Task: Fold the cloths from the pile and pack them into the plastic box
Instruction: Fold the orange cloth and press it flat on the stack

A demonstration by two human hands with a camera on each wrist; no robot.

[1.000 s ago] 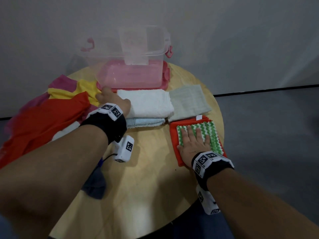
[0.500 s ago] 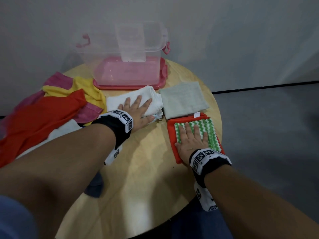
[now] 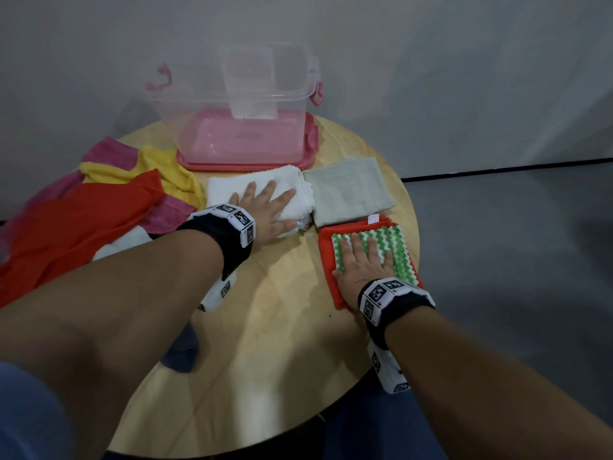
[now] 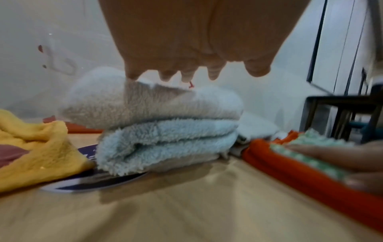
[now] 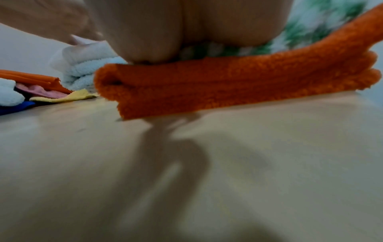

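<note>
A folded white towel [image 3: 229, 190] lies on the round table, just in front of the clear plastic box [image 3: 232, 104]. My left hand [image 3: 265, 207] presses flat on the white towel [image 4: 145, 104], fingers spread; a folded light-blue towel [image 4: 165, 147] shows under it. To the right, my right hand [image 3: 363, 260] lies flat on a green-and-white zigzag cloth [image 3: 394, 247] stacked on a folded orange cloth [image 3: 326, 260], whose thick folded edge [image 5: 228, 86] fills the right wrist view. A folded grey cloth [image 3: 348, 190] sits between the box and the orange stack.
An unfolded pile of red [image 3: 76, 220], yellow [image 3: 166, 171] and pink [image 3: 106, 151] cloths covers the table's left side. The box stands on its pink lid [image 3: 245, 161] at the far edge. Bare wood table [image 3: 282, 343] lies in front of my hands; grey floor to the right.
My left hand folded the white towel over toward the right, then spread flat on top of it. The right hand has stayed flat on the zigzag cloth.
</note>
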